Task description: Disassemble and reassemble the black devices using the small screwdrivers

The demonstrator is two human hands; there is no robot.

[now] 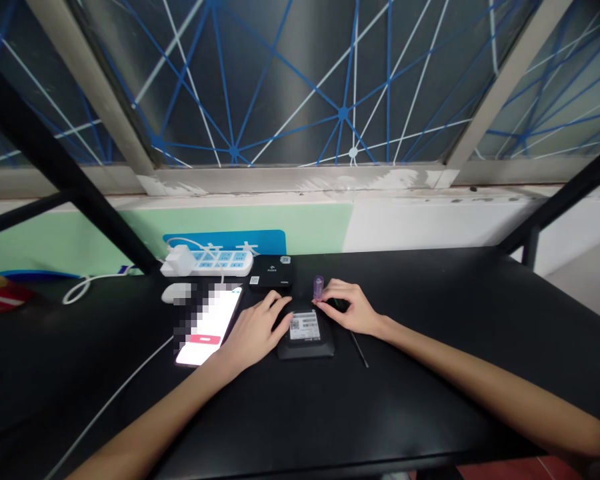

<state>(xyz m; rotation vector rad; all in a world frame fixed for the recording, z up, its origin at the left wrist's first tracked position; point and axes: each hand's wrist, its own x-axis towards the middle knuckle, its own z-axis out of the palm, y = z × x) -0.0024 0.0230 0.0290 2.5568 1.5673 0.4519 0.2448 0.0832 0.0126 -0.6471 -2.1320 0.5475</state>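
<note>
Right fingers (pixel 336 293) pinch purple cylinder (pixel 319 287); left fingers (pixel 281 328) spread, apparently touching black labelled device (pixel 304 329).

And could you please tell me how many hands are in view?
2: the left hand, at the left side of the labelled black box, and the right hand, at the small purple tube.

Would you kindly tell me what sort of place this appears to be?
Probably an indoor workspace: a black desk stands below a patterned window, with a power strip and a lit phone on it.
</note>
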